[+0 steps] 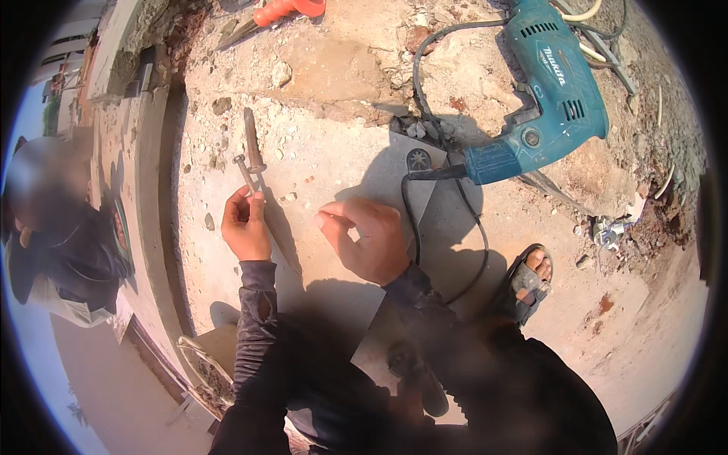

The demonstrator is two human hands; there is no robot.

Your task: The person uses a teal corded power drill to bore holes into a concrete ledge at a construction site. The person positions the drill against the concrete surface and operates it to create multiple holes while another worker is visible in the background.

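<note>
My left hand (248, 227) pinches a rusty bolt (244, 170) between thumb and fingers, its head pointing away from me. Just beyond the bolt is a brown metal rod (252, 138); whether it touches the bolt I cannot tell. To the right, my right hand (368, 239) hovers above the pale slab (318, 171) with thumb and forefinger brought together. Anything between those fingertips is hidden or too small to make out. A teal corded power drill (565, 95) lies at the far right, apart from both hands.
A black cable (415, 68) loops from the drill across the slab. An orange-handled tool (288, 10) lies at the far edge. Along the left runs a raised concrete edge (152, 189), with another person (64, 235) beyond it. Rubble (660, 205) covers the right side.
</note>
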